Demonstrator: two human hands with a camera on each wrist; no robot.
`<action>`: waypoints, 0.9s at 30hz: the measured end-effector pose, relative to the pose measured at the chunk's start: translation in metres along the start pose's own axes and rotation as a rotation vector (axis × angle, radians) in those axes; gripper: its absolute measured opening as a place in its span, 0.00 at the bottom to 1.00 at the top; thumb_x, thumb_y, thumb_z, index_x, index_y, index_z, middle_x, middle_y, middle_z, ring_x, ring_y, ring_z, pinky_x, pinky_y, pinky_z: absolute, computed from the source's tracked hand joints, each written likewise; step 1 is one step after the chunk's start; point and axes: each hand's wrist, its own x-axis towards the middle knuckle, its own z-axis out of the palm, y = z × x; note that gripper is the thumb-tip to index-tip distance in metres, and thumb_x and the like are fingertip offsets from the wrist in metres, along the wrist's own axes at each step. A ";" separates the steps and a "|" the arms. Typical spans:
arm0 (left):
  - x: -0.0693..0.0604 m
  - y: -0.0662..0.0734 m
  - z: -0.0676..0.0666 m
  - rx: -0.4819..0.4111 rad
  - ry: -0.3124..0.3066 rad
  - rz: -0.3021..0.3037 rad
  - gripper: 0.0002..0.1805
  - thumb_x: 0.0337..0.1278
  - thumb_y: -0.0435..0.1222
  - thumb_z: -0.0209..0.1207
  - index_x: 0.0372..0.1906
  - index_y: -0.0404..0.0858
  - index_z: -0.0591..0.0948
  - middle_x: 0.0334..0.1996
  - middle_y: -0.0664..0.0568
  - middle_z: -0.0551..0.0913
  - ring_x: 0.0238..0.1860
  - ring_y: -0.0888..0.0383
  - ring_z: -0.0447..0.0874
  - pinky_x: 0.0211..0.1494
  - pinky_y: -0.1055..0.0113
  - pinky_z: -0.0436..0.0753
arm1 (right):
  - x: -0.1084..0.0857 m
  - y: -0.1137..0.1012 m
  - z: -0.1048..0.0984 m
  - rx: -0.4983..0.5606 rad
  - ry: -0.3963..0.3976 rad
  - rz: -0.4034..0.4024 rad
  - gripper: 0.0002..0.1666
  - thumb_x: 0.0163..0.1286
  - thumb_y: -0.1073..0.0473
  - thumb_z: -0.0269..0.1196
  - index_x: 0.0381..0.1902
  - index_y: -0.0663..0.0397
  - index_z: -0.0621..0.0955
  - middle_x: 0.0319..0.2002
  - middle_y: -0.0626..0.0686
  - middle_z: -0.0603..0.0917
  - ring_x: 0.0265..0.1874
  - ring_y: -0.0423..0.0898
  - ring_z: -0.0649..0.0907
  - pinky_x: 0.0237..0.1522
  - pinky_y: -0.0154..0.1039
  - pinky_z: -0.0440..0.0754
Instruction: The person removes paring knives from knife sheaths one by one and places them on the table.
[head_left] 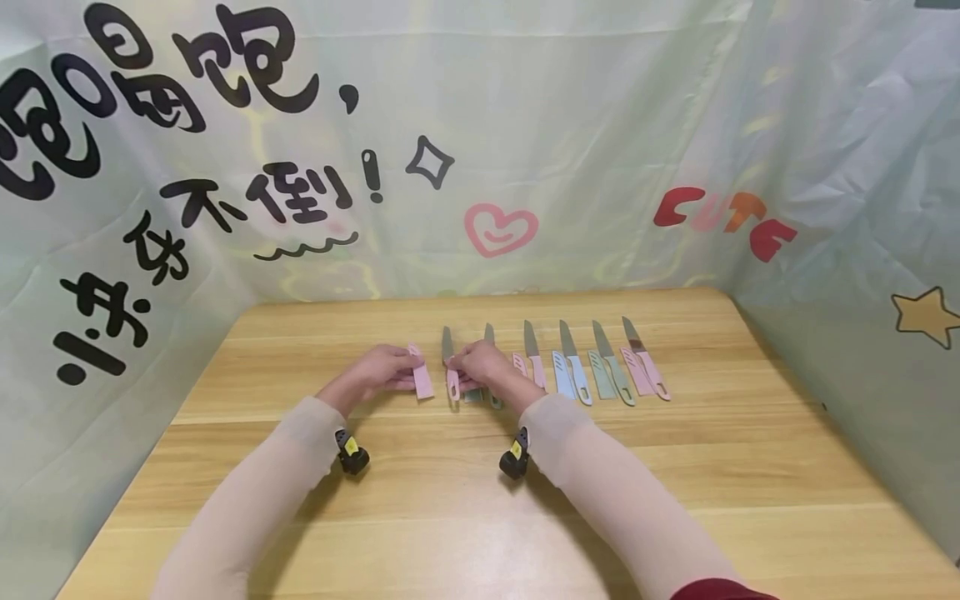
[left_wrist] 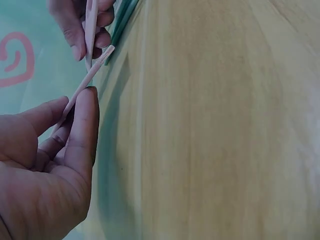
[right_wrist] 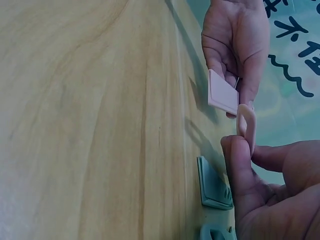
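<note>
My left hand pinches a pink blade sheath between thumb and fingers, held just above the wooden table. Just to its right, my right hand grips a pink-handled knife by the handle, its blade pointing away from me. In the right wrist view the knife's looped handle end stands close to the sheath, and a gap between them cannot be judged there. Under the right hand lie a green sheath and a green-handled knife, both partly hidden.
Right of my right hand, a row of unsheathed knives lies with sheaths alongside: a pink knife, a blue knife, a green knife and another pink knife. A printed cloth hangs behind the wooden table.
</note>
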 end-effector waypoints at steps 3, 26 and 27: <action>0.002 0.000 0.003 0.015 -0.003 -0.012 0.22 0.70 0.34 0.55 0.60 0.20 0.71 0.41 0.39 0.82 0.38 0.54 0.84 0.49 0.63 0.87 | 0.001 0.001 0.002 -0.002 0.010 0.001 0.10 0.72 0.62 0.61 0.35 0.66 0.81 0.26 0.54 0.81 0.22 0.43 0.81 0.28 0.35 0.88; 0.015 0.006 0.014 0.251 0.055 -0.064 0.14 0.65 0.35 0.61 0.45 0.25 0.81 0.26 0.48 0.81 0.23 0.62 0.79 0.31 0.71 0.87 | 0.009 -0.004 0.012 -0.316 0.114 0.018 0.12 0.68 0.60 0.65 0.26 0.61 0.82 0.19 0.56 0.84 0.13 0.42 0.82 0.21 0.34 0.86; 0.014 0.007 0.015 0.275 0.065 -0.063 0.13 0.65 0.35 0.61 0.44 0.26 0.81 0.25 0.48 0.81 0.23 0.62 0.79 0.31 0.71 0.87 | 0.009 -0.004 0.013 -0.336 0.115 0.009 0.13 0.68 0.60 0.65 0.25 0.61 0.81 0.19 0.55 0.84 0.13 0.42 0.82 0.20 0.34 0.86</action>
